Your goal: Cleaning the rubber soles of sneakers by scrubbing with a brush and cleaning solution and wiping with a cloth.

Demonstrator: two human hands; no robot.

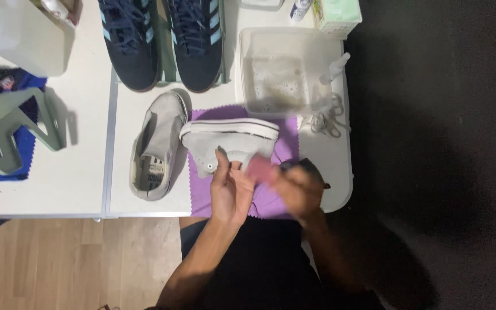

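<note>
Grey shoe (231, 140) lies on its side, sole away, left hand (231, 192) gripping it, right hand (297, 189) clasping pink block (259, 168).

Right hand (301, 189) motion-blurred, fingers indistinct; pinkish block (261, 168) at its fingertips smeared, kind unclear. Dark object (308, 167) just behind right hand mostly hidden. Left hand (229, 189) covers part of grey high-top shoe (231, 140). Far beyond hands: dark blue sneakers (165, 40), green box (337, 14), white jug (18, 34) cut by top edge. Right of hands: darkness, nothing discernible.
</note>
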